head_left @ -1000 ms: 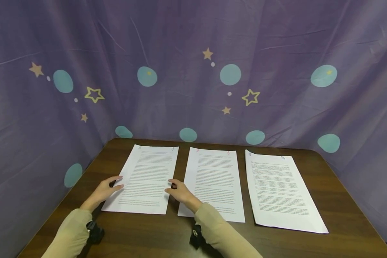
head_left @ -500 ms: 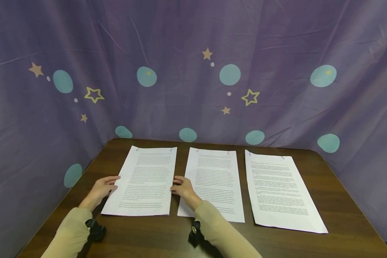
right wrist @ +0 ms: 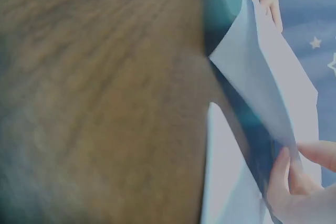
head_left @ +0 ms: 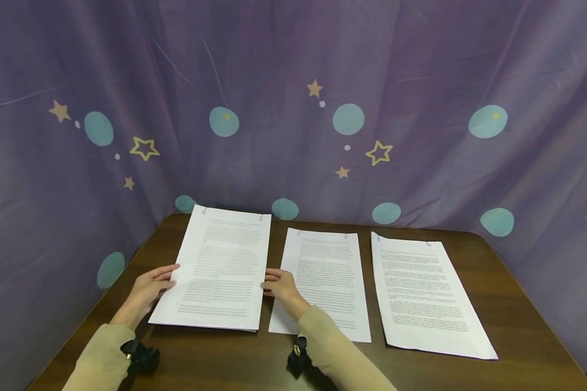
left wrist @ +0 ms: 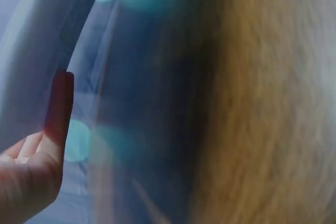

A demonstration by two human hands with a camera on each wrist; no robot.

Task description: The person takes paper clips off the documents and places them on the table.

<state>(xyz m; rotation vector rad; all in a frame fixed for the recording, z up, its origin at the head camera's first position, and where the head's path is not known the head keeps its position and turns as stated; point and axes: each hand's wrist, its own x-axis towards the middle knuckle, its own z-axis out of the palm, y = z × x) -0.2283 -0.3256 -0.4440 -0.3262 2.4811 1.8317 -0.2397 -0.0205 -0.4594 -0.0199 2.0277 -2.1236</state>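
Both my hands hold the left paper stack (head_left: 220, 266), printed sheets with two dark paper clips (head_left: 261, 218) along the far edge. My left hand (head_left: 149, 288) pinches its left side, and my right hand (head_left: 281, 285) pinches its right side. The far end is raised, and the stack hangs just over the table. In the left wrist view the fingers of my left hand (left wrist: 39, 161) lie under the sheets (left wrist: 31, 61). The right wrist view shows my right hand (right wrist: 304, 195) with thumb and fingers on the paper edge (right wrist: 286, 98).
A middle stack (head_left: 328, 282) with red paper clips lies partly under my right hand. Further right lies another stack (head_left: 430, 293) with bluish clips and a slightly raised left edge. The brown table (head_left: 210, 358) ends at a purple patterned curtain (head_left: 283, 163).
My hands have closed on the left stack's side edges and lifted it off the table, its far end tilting up. The middle and right stacks stay in place.
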